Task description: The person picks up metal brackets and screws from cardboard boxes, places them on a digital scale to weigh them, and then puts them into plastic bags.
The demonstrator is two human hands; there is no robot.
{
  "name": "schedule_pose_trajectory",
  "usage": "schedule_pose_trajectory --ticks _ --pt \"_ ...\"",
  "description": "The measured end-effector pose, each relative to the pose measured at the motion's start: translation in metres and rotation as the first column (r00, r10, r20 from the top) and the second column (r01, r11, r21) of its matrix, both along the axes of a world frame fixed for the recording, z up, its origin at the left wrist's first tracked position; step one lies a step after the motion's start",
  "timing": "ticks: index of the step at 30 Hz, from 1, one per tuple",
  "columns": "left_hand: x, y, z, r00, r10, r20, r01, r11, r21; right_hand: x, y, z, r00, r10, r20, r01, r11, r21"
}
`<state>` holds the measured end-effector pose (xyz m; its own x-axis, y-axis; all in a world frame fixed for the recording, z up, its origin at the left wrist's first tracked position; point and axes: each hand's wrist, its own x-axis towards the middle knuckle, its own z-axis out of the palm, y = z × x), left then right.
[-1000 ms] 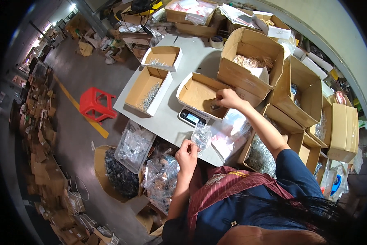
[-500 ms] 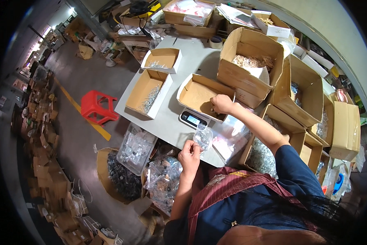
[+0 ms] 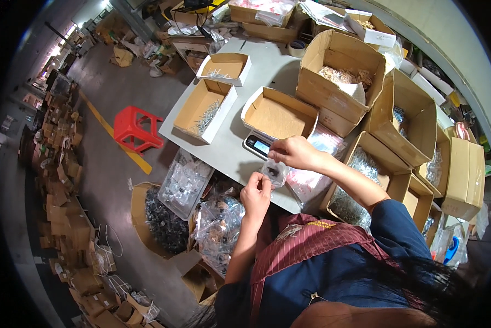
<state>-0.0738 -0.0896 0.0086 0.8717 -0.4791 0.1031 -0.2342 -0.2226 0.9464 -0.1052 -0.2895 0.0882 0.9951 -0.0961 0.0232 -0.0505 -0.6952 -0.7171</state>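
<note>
My left hand pinches the edge of a small clear plastic bag above the table's front edge. Something small and dark shows through the bag. At the bag's upper edge is my right hand, its fingers closed; what they hold is hidden. Just behind the bag, a small digital scale with a lit display sits partly beneath a shallow cardboard tray. Clear bags with pink print lie right of my hands.
Two white-sided boxes of metal screws stand at the table's left. Tall cardboard cartons line the right side. A red stool is on the floor at left. Bins of bagged parts sit below the table's front edge.
My right hand has left the shallow tray and come toward me to the bag's upper edge. My left hand keeps its pinch on the bag. The view has shifted slightly.
</note>
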Motion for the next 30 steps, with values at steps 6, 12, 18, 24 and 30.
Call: schedule_pose_trajectory --ticks 6,12,18,24,30 --pt "0.004 0.007 0.002 1.0 0.013 -0.021 -0.012 1.0 0.019 -0.029 0.02 -0.008 0.992 0.125 0.026 -0.122 0.987 -0.103" --pt "0.054 0.004 0.001 0.948 -0.155 -0.279 0.093 0.97 -0.224 -0.043 0.053 -0.046 0.95 0.182 0.252 -0.128 0.968 -0.216" --pt "0.073 0.011 -0.011 0.76 -0.497 -0.418 0.35 0.856 -0.381 -0.054 0.039 -0.03 0.846 0.383 0.37 -0.273 0.909 -0.315" --pt "0.029 0.01 -0.035 0.899 -0.372 -0.23 0.274 0.889 -0.366 -0.071 0.028 -0.041 0.893 0.193 0.407 -0.104 0.968 -0.231" --pt "0.017 0.024 -0.019 0.942 -0.33 -0.065 0.319 0.937 -0.14 -0.057 0.047 -0.03 0.885 0.293 0.36 -0.158 0.919 -0.361"
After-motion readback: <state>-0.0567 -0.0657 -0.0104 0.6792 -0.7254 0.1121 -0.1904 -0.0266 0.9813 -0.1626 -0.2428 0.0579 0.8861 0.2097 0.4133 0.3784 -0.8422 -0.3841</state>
